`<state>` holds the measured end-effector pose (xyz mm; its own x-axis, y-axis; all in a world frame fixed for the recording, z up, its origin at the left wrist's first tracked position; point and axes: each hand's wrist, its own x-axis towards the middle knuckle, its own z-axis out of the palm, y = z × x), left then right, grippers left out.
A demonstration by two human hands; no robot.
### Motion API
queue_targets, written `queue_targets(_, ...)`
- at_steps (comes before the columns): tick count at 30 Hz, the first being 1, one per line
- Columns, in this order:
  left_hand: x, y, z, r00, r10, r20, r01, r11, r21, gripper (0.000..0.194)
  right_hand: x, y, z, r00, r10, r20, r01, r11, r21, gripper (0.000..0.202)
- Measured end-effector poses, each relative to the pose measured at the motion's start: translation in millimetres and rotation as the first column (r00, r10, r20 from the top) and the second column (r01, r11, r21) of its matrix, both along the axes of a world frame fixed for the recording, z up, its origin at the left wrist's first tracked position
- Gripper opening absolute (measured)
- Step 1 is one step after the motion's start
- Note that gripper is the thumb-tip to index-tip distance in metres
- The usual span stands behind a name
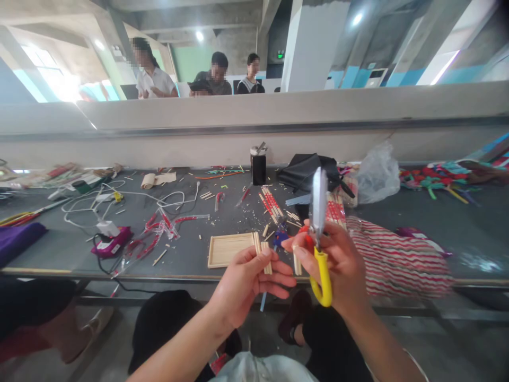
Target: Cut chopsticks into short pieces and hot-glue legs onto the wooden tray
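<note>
The left hand (244, 278) pinches short wooden sticks (268, 267); the right hand (345, 262) grips yellow-handled scissors (318, 220) (pointing upward). Likely a gathering step; next calls for even alignment.

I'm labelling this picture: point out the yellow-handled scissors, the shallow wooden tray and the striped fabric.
Yellow-handled scissors (318, 211): head view, on the blades.
Shallow wooden tray (230, 250): head view, on its bare floor.
Striped fabric (397, 260): head view, mid-surface.

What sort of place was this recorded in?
Probably a shared craft workshop: a long dark workbench scattered with wooden sticks, yellow-handled scissors in the person's right hand, and other people beyond a low partition.
</note>
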<state>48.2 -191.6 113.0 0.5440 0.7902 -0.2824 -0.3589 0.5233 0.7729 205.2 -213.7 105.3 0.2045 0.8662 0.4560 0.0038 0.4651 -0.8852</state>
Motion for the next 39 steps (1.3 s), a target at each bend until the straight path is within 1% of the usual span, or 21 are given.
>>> queue_targets(3, 0.2, 1.7, 0.8, 1.000, 0.017, 0.020, -0.018, 1.000, 0.020, 0.014, 1.3, -2.2, -0.7, 0.999, -0.042, -0.009, 0.042, 0.999, 0.001, 0.039)
queue_targets(7, 1.5, 1.7, 0.2, 0.999, 0.024, 0.021, -0.025, 0.999, 0.039, 0.015, 0.8, -4.3, -2.2, 0.998, -0.063, -0.024, 0.063, 0.998, -0.029, 0.043)
queue_targets(10, 1.7, 0.7, -0.9, 1.000, 0.028, 0.008, -0.028, 0.998, 0.060, 0.016, -0.3, -5.2, -1.3, 0.995, -0.069, -0.069, 0.063, 0.994, -0.086, 0.043)
queue_targets(12, 1.0, 0.4, -1.7, 0.999, 0.039, -0.008, -0.038, 0.996, 0.076, 0.017, 0.8, -2.8, -3.9, 0.993, -0.081, -0.086, 0.069, 0.988, -0.139, 0.044)
queue_targets(14, -0.5, 0.3, -2.7, 0.999, 0.049, -0.023, -0.046, 0.994, 0.101, 0.019, 3.9, 3.9, -12.0, 0.994, -0.097, -0.048, 0.085, 0.975, -0.207, 0.044)
queue_targets(17, -4.0, 0.4, -5.1, 0.999, 0.048, -0.025, -0.044, 0.990, 0.134, 0.021, 8.8, 21.2, -31.7, 0.990, -0.092, 0.108, 0.124, 0.935, -0.332, 0.041)
queue_targets(18, -5.3, 0.6, -6.4, 0.998, 0.051, -0.020, -0.048, 0.990, 0.136, 0.022, 9.3, 27.4, -38.2, 0.988, -0.078, 0.132, 0.122, 0.924, -0.362, 0.040)
queue_targets(21, -9.0, 2.2, -10.9, 0.997, 0.071, -0.006, -0.070, 0.991, 0.116, 0.024, 5.0, 40.2, -49.6, 0.992, -0.056, 0.109, 0.096, 0.912, -0.399, 0.037)
queue_targets(23, -11.2, 3.8, -13.5, 0.996, 0.087, -0.001, -0.086, 0.990, 0.109, 0.023, -1.5, 41.4, -48.6, 0.997, -0.041, 0.063, 0.063, 0.911, -0.407, 0.040)
queue_targets(27, -16.6, 5.7, -14.0, 0.989, 0.136, -0.052, -0.130, 0.986, 0.104, 0.020, -12.3, 29.3, -35.9, 0.999, 0.017, -0.030, -0.028, 0.913, -0.408, 0.043)
queue_targets(29, -20.1, 5.9, -12.3, 0.984, 0.157, -0.082, -0.147, 0.983, 0.111, 0.021, -13.9, 20.4, -31.4, 0.998, 0.057, 0.010, -0.048, 0.922, -0.384, 0.042)
queue_targets(31, -22.7, 6.4, -11.3, 0.981, 0.172, -0.087, -0.160, 0.979, 0.128, 0.022, -13.8, 12.9, -30.3, 0.994, 0.064, 0.094, -0.028, 0.936, -0.351, 0.040)
queue_targets(32, -23.3, 7.0, -11.8, 0.981, 0.180, -0.078, -0.168, 0.976, 0.137, 0.022, -13.8, 10.4, -30.6, 0.993, 0.071, 0.098, -0.033, 0.936, -0.349, 0.039)
queue_targets(33, -23.0, 7.9, -13.0, 0.979, 0.191, -0.066, -0.179, 0.973, 0.147, 0.022, -14.2, 9.0, -31.1, 0.994, 0.082, 0.078, -0.048, 0.932, -0.359, 0.039)
queue_targets(36, -17.8, 11.4, -21.4, 0.972, 0.234, -0.021, -0.227, 0.959, 0.169, 0.021, -17.9, 11.9, -33.2, 0.993, 0.091, -0.071, -0.113, 0.897, -0.428, 0.042)
queue_targets(37, -15.3, 12.5, -25.1, 0.971, 0.237, -0.010, -0.233, 0.960, 0.156, 0.021, -19.7, 15.0, -34.2, 0.993, 0.070, -0.095, -0.105, 0.891, -0.442, 0.043)
queue_targets(38, -12.8, 13.4, -28.6, 0.976, 0.219, -0.004, -0.216, 0.968, 0.128, 0.022, -21.3, 18.8, -35.6, 0.996, 0.037, -0.082, -0.070, 0.895, -0.440, 0.043)
queue_targets(39, -10.6, 14.1, -31.9, 0.982, 0.188, 0.001, -0.187, 0.978, 0.096, 0.023, -22.6, 23.4, -37.6, 0.999, -0.003, -0.033, -0.012, 0.906, -0.423, 0.042)
